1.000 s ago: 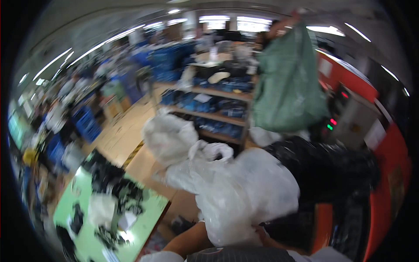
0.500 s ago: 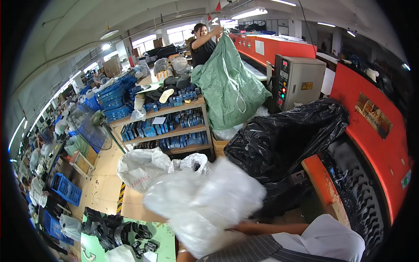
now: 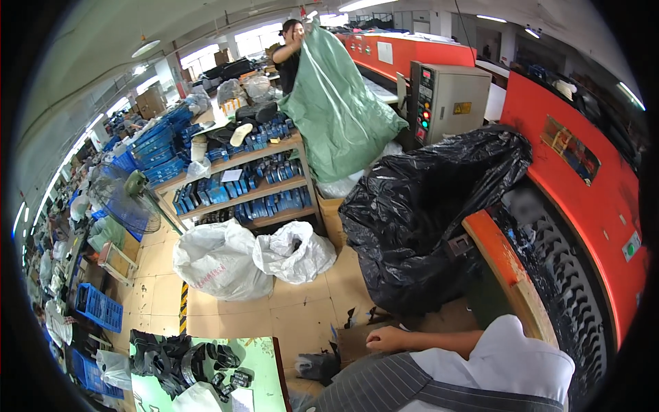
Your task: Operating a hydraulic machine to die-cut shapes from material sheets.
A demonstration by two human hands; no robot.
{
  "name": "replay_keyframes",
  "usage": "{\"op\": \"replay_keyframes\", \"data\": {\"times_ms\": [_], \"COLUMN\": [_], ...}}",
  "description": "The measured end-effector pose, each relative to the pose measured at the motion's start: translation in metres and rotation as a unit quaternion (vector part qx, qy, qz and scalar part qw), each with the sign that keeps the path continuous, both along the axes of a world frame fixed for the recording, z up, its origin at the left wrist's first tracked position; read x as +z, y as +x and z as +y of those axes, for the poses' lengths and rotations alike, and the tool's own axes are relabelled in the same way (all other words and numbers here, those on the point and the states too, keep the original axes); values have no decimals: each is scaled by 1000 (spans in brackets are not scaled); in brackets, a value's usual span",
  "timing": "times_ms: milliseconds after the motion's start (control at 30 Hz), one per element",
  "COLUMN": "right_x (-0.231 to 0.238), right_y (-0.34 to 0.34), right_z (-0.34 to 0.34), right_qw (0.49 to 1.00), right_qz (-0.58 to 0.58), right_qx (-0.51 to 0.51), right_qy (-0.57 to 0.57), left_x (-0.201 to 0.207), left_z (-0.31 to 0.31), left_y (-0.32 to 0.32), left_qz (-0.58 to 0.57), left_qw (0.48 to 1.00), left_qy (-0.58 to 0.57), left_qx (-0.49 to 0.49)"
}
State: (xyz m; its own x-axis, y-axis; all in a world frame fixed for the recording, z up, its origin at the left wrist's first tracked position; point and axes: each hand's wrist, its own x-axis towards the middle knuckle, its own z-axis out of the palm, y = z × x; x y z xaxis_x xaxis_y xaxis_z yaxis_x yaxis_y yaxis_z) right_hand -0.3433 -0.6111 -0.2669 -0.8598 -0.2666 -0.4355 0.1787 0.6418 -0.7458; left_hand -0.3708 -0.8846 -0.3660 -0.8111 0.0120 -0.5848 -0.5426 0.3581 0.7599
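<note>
My right hand (image 3: 386, 339) hangs low at the bottom centre, in front of my striped apron (image 3: 384, 381). Its fingers are curled in and nothing shows in them. My left hand is out of the picture. Past my right hand stands a large black plastic bag (image 3: 405, 226), its mouth gaping. Two white woven sacks, a larger one (image 3: 223, 264) and a smaller one (image 3: 296, 254), sit open on the floor ahead. A green table (image 3: 264, 364) at the lower left bears black straps and cut pieces (image 3: 161, 357).
A co-worker (image 3: 292, 55) at the back lifts a big green sack (image 3: 336, 103). Shelves (image 3: 268, 185) of blue blocks stand mid-scene, a fan (image 3: 127, 196) to their left. On the right, a red machine (image 3: 515, 103) with a ridged black belt (image 3: 570, 275) adjoins a grey control box (image 3: 449, 103).
The clear plastic bundle that was in front of me has left the picture, uncovering the floor and my right hand. The view has shifted slightly. The co-worker's green sack is raised and spread wider.
</note>
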Motion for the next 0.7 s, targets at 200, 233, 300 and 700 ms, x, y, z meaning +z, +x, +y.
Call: {"op": "replay_keyframes", "data": {"times_ms": [200,233,300,700], "right_x": [-16,-17,-12,32], "right_y": [-3,-1,-1,49], "right_z": [-41,-45,-54,-74], "right_qw": [987,986,974,967], "right_qz": [-14,-14,-29,-115], "right_qx": [156,155,175,79], "right_qy": [39,61,137,213], "left_x": [-32,-38,-48,-71], "left_z": [-47,-56,-75,-137], "left_y": [48,53,62,82], "left_qz": [2,4,10,62], "left_qw": [1000,1000,1000,994], "left_qy": [2,4,8,4], "left_qx": [11,15,24,89]}}
